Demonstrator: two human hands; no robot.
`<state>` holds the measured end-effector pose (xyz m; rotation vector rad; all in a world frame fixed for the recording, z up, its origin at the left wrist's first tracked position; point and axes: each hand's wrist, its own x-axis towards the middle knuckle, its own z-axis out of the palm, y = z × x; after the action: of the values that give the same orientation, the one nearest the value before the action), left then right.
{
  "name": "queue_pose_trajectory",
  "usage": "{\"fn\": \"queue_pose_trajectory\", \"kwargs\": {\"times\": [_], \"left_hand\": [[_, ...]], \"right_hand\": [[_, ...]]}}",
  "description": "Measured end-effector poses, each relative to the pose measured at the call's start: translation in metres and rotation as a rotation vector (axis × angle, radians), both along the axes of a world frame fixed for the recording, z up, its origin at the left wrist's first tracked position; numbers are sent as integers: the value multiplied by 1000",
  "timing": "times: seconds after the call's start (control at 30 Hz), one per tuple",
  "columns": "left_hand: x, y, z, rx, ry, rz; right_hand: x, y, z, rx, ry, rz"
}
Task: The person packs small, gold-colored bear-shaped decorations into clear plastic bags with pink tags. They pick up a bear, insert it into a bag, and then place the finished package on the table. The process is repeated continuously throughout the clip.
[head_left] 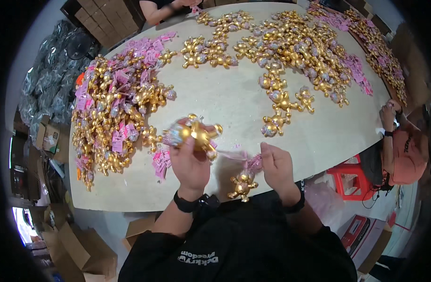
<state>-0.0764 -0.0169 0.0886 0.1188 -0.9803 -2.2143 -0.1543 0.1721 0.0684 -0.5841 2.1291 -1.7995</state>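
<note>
My left hand [191, 164] is wrapped round a shiny gold bear-shaped figurine [193, 135], held tilted above the table, with a pale, glittery end pointing left. A thin translucent pinkish strip [233, 154] stretches from beside this figurine toward my right hand [277, 168]. The right thumb and fingers are pressed together, and a pink tag or ribbon [254, 163] shows at their left side. Exactly what they pinch is partly hidden. Between my wrists, near the table's front edge, lies another gold figurine [242, 186]. A small stack of pink tags [161, 163] rests left of my left hand.
Gold figurines with pink tags [116, 113] are heaped at the left of the white table [206, 96]; another figurine heap [300, 47] covers the far right. Co-workers' hands [189, 3] show at the far edge and right. A red stool [350, 181] and cardboard boxes [77, 249] stand around.
</note>
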Motion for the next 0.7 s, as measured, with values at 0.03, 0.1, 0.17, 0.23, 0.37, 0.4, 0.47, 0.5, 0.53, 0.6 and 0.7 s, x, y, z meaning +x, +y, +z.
{"fn": "queue_pose_trajectory", "kwargs": {"times": [0.03,0.1,0.17,0.23,0.37,0.4,0.47,0.5,0.53,0.6,0.7], "left_hand": [[-2,-2,0,42,42,45],[-9,-6,-4,56,29,141],[-8,-3,-2,154,-110,139],[-6,-5,-9,235,-129,44],[-8,0,-23,-36,-347,1],[-9,3,-26,-96,-332,45],[-11,6,-34,-214,-302,135],[-10,1,-38,-274,-284,147],[-11,1,-40,-202,-248,167],[-13,3,-41,-57,-178,209],[-5,6,-26,-525,-412,247]], "right_hand": [[-4,2,-5,17,46,65],[-4,-1,-7,-183,-228,155],[2,-4,-1,-347,-294,216],[3,-4,-7,-426,-171,208],[5,-5,-7,-524,-178,219],[4,-7,-2,-625,-247,236],[2,-8,1,-686,-389,217],[-2,-7,0,-708,-446,234],[-4,-6,-1,-730,-503,252],[-2,-6,0,-614,-419,185],[-2,-5,-6,-419,-225,76]]}}
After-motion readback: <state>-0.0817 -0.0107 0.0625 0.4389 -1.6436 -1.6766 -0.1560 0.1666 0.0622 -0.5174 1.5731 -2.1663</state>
